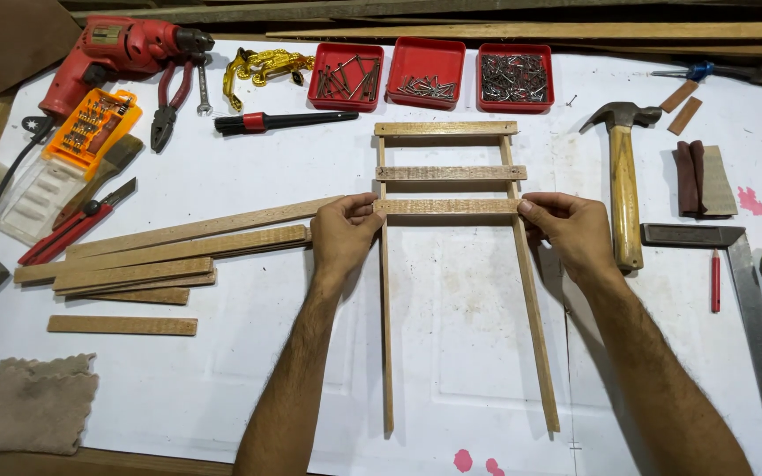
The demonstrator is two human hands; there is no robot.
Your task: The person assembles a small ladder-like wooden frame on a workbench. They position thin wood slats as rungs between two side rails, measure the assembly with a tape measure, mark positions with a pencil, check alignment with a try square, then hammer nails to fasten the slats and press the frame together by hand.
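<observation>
A short wooden slat (pixel 447 206) lay crosswise over two long upright strips, the left strip (pixel 385 335) and the right strip (pixel 535 335), in the middle of a white desk (pixel 451 353). It was the third rung of a ladder-like frame; a top slat (pixel 445 129) and a second slat (pixel 451 173) already sat across the strips above it. The left hand (pixel 343 234) pinched the slat's left end between thumb and fingers, and the right hand (pixel 575 231) pinched its right end the same way, both closed on the wood. By the look of it, the step in hand was squaring this rung and matching its spacing to the ones above. The next move would seem to call for holding it steady while freeing one hand for a fastener. A hammer (pixel 623 176) lay just right of the frame, and three red trays of nails (pixel 432 75) stood beyond its top. Spare wooden strips (pixel 160 256) were stacked to the left, near a red drill (pixel 108 57).
</observation>
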